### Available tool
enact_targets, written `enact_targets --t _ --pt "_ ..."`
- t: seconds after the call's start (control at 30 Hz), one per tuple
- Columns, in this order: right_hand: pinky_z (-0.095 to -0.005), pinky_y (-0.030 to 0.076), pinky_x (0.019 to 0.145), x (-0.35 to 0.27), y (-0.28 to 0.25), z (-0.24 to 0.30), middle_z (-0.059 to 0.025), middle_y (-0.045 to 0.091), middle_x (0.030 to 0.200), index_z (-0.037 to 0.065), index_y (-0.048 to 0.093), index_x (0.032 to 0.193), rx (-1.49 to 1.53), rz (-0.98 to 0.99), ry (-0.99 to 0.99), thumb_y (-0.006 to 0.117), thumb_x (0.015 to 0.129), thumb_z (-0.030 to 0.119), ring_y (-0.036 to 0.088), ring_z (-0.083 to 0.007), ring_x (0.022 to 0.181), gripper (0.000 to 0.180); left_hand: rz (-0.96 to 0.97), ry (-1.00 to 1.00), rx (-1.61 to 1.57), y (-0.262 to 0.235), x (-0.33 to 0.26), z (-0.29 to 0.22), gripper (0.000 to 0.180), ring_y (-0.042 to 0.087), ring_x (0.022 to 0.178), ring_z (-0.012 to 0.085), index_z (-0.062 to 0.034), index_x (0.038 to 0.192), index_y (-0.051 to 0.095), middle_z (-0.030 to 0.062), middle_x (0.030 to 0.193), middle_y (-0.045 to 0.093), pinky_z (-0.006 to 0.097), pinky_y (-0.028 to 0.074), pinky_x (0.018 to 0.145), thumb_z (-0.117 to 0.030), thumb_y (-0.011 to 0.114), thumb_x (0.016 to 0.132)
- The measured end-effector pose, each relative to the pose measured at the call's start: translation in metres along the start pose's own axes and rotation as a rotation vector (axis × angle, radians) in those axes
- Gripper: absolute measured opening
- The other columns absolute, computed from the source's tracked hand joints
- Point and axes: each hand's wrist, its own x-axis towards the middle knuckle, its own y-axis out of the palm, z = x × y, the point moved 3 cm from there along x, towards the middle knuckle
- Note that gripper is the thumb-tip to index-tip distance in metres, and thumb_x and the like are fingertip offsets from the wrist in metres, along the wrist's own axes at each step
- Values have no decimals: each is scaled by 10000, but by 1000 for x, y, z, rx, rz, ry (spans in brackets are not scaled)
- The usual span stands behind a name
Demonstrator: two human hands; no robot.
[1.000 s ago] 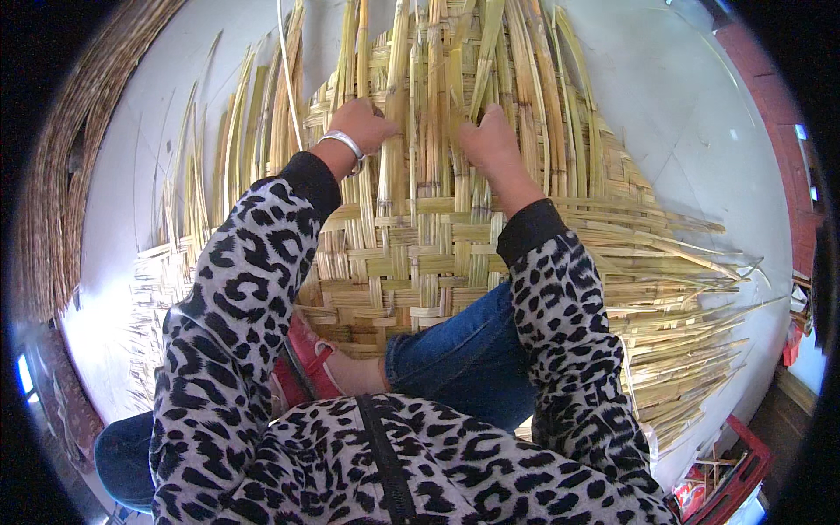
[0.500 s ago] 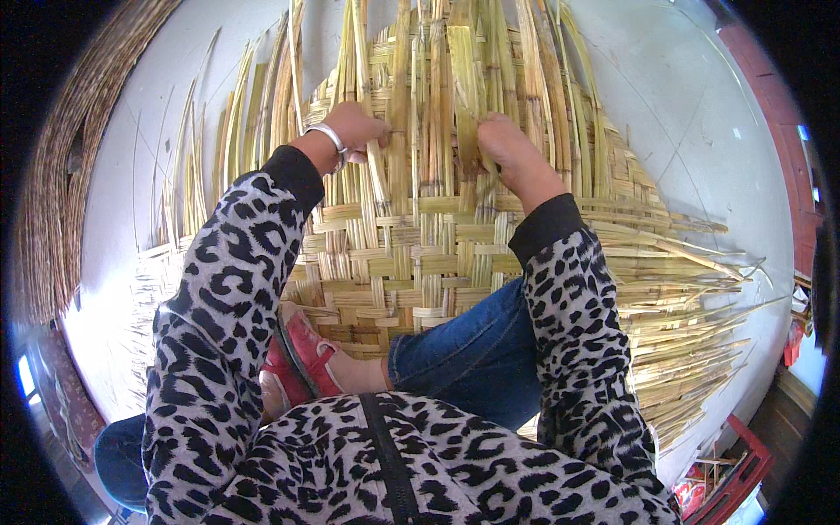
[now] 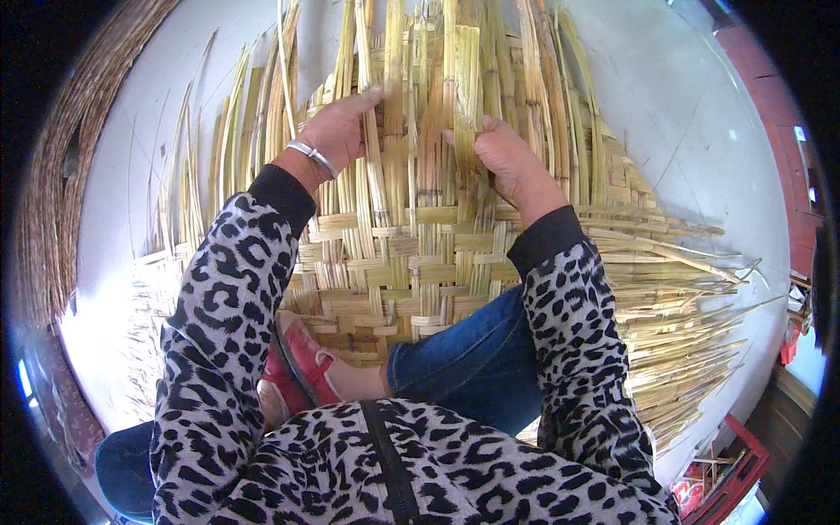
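Observation:
A mat of split reed strips in a checked weave spreads in front of me, with loose strips running away toward the far side. My right hand is closed on a wide yellow-green reed strip, the thumb and fingers at its near part. To the left, my left hand has its index finger stretched out beside a narrow pale strip. Its other fingers are bent and partly hidden, and I see nothing gripped in it. Between the hands several upright strips lie side by side over the weave.
Long loose strip ends fan out on the right over the pale floor. More loose strips stick out at the left. My shoe and bent leg rest at the mat's near edge. A red chair stands lower right.
My left hand has shifted slightly left and its index finger has straightened away from the strips. The wide strip in my right hand has moved a little.

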Motion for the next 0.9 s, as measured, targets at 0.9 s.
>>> enact_targets --t 0.9 --pt "-311 488 807 -5 -7 17 -150 611 1112 -81 504 1231 -306 -200 -182 431 970 189 590 -190 965 382 300 -63 -255 23 74 -32 539 570 1146 272 -126 1237 527 80 1281 561 435 527 890 -361 759 812"
